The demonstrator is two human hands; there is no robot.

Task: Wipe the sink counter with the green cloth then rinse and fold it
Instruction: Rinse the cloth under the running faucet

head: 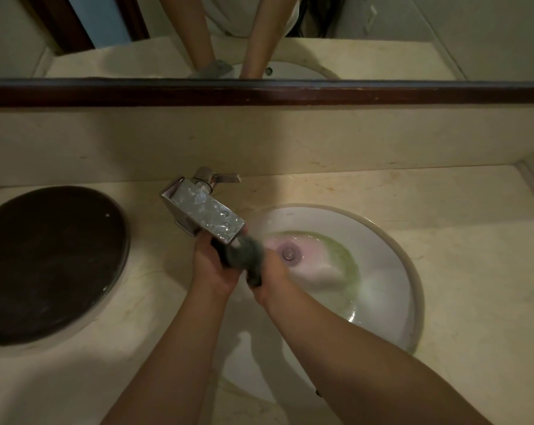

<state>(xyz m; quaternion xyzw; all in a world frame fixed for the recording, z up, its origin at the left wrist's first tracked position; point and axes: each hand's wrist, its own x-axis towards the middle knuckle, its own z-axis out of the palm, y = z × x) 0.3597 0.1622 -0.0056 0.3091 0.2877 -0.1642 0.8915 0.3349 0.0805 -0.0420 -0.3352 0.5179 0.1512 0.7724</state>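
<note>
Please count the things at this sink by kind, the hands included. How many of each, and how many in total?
Hands: 2, left hand and right hand
Green cloth: 1
Faucet: 1
Sink basin: 1
Dark oval object: 1
Total: 6

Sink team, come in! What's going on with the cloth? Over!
Left hand and right hand both grip the bunched cloth. Cloth under faucet spout, at sink edge. Nothing blocking.

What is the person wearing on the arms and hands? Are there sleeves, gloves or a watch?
Nothing shows on them. The left hand and right hand have no gloves or watch, and the left forearm and right forearm are uncovered to the picture's edge.
</note>
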